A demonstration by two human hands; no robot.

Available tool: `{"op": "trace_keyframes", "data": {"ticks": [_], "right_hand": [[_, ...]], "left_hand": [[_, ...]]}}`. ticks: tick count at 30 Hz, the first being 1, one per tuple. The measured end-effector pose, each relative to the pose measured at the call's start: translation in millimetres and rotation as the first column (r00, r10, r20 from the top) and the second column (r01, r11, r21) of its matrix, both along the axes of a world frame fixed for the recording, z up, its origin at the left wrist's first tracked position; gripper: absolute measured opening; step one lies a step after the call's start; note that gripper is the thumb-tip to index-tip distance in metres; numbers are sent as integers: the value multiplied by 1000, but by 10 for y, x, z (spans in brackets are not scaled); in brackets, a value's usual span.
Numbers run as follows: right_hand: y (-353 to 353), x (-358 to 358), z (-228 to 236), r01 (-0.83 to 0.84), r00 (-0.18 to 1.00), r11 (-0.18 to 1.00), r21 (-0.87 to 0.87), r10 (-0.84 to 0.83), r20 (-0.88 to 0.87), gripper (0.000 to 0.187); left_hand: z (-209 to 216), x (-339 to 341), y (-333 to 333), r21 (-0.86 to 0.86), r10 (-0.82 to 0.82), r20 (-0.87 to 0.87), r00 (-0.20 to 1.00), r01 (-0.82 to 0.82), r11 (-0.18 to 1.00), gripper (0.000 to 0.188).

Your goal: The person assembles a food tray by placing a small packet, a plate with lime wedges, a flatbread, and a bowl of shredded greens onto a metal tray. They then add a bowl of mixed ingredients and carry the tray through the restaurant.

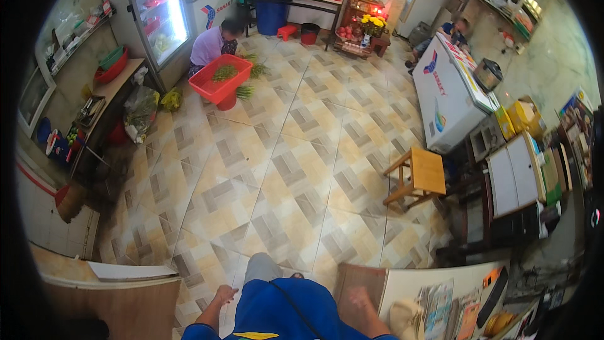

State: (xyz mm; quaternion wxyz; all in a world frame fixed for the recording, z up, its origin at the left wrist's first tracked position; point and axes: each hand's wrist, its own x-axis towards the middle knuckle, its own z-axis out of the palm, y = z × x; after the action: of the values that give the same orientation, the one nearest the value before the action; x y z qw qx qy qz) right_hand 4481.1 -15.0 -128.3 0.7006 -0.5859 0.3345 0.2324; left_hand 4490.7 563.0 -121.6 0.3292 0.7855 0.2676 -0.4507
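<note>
Head view, twelve o'clock at the top: the left hand hangs at seven, fingers loosely parted around nothing visible. The right hand is between five and six, too blurred to tell whether its fingers spread or close, or whether it touches the brown board behind it. Its nearest loose thing, the cream bundle, lies at five on the pale counter. It looks light, soft and hardly fragile; its gathered upper edge seems the surest hold. The wrapped papers beside it look slippery, better taken by a side edge. Bold lettering marks the chest freezer between two and three; the papers' print is unreadable.
</note>
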Motion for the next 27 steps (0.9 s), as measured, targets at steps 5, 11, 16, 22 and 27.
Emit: {"op": "trace_keyframes", "data": {"ticks": [5,11,16,22,27], "right_hand": [[-690,2389,28,-138,966,741,-657,248,78,21],[-192,3530,-111,-464,837,727,-506,547,18,24],[506,4403,-43,-590,792,775,-226,500,-350,32],[273,6444,-235,-633,725,758,-158,510,-462,42],[-470,9099,-201,-837,514,292,-462,711,-480,46]], "left_hand": [[-252,1302,-33,3,68,-79,995,-68,998,47],[-314,4422,164,161,-383,225,896,353,922,53],[314,6900,-101,-100,128,460,879,-93,991,59],[95,8850,-413,23,-61,470,881,57,998,56],[67,9387,-499,3,155,127,980,-157,988,50]]}}
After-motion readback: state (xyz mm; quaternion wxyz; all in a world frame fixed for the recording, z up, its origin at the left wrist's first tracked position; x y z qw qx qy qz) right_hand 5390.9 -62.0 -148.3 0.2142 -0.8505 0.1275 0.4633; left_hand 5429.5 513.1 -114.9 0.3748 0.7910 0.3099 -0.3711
